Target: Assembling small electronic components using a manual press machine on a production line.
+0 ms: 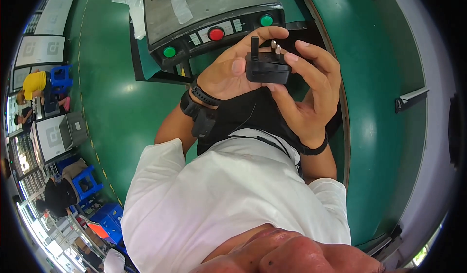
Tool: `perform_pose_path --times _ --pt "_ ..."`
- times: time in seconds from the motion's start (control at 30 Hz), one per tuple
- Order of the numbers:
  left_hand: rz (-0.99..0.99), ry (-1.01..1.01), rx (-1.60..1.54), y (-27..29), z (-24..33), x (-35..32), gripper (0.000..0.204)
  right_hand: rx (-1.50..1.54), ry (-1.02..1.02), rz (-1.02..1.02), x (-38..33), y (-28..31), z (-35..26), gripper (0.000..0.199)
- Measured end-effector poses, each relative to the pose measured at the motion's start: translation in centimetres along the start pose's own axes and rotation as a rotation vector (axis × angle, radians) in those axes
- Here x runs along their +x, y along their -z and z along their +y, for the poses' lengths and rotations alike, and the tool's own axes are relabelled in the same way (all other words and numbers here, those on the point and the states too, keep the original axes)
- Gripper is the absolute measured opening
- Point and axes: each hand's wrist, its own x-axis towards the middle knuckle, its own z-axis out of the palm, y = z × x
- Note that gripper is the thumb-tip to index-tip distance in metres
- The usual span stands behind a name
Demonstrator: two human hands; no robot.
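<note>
A black plug-in power adapter (pixel 268 70) is held up in front of my body, its three prongs pointing away from me: one dark, two metallic. My right hand (pixel 314 85) pinches its right side, index finger above and thumb below. My left hand (pixel 221 73) curves round the left side, with the thumb at the adapter's left edge and the index finger stretched out beyond the prongs. The other left fingers are partly hidden behind the adapter. A black band with a dark device (pixel 202 122) sits on my left wrist, and a black band (pixel 315 147) on my right.
Beyond my hands stands a grey metal machine (pixel 214 10) with a red button (pixel 216 33) and two green buttons (pixel 169 52). Clear plastic bags (pixel 130 3) lie on and beside it. Far left, people sit on blue stools (pixel 86 181) near workbenches. The floor (pixel 114 107) is green.
</note>
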Motion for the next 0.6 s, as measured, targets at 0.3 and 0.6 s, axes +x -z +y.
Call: perform_pose_path --times 0.3,0.6 --pt "0.035 -0.038 -0.145 -1.8 -0.1 -0.7 0.082 0.030 -0.051 0.064 -0.8 -0.2 -0.2 0.050" --pt "0.486 -0.558 1.622 -6.1 0.2 -0.4 0.070 0.827 -0.636 0.043 -2.6 -1.1 0.5 0.054"
